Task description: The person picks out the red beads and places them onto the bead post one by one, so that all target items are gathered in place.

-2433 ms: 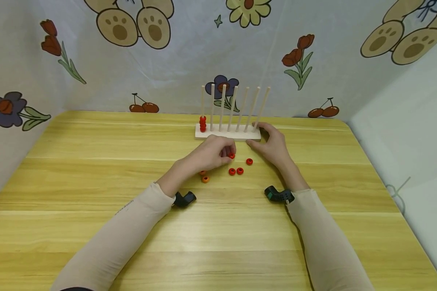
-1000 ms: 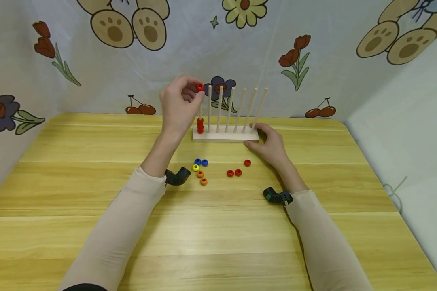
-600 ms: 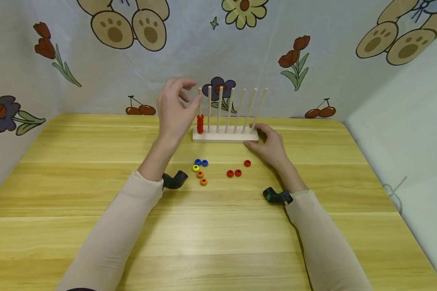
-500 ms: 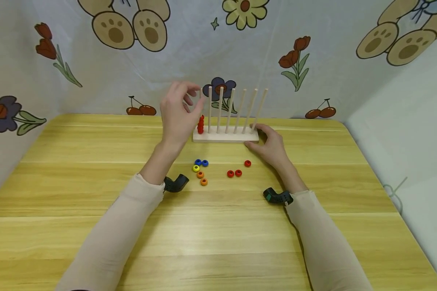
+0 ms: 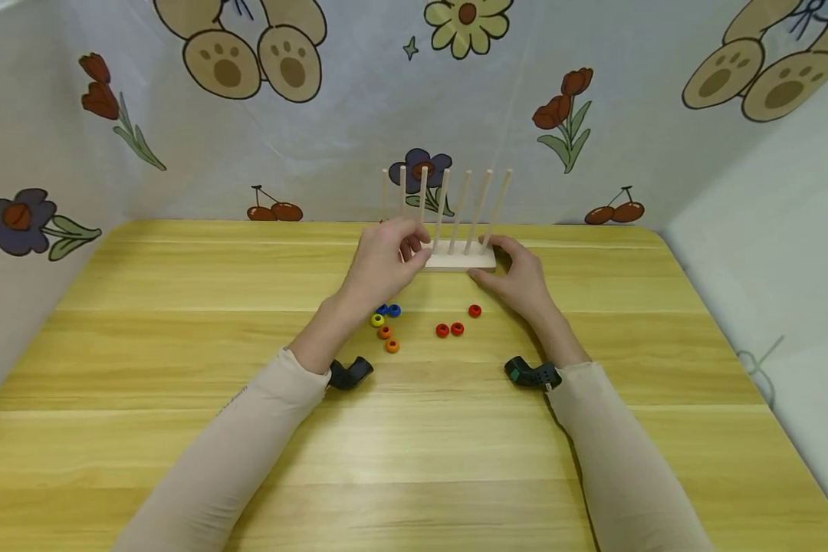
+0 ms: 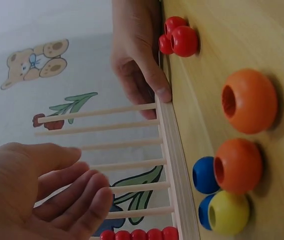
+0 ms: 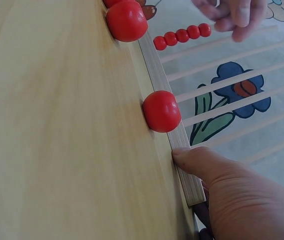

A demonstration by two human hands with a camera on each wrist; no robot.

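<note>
Nearest us, two beige sleeves (image 5: pixel 228 445) cross the wood-grained table (image 5: pixel 428 468). Beyond, we see glossy, round beads: orange beads (image 6: pixel 257 102), a yellow bead (image 6: pixel 232 214) and blue beads (image 6: pixel 204 175) by the left wrist, three loose red beads (image 7: pixel 161 112) farther right. The left hand (image 5: pixel 386 259), loosely bent, holds nothing before the rack. The right hand (image 5: pixel 520 276) pinches the right end of the pale wooden rack (image 5: pixel 455 262), near the table's far edge; red beads fill its leftmost peg's foot. Behind, we face printed cloth (image 5: pixel 359 123).
</note>
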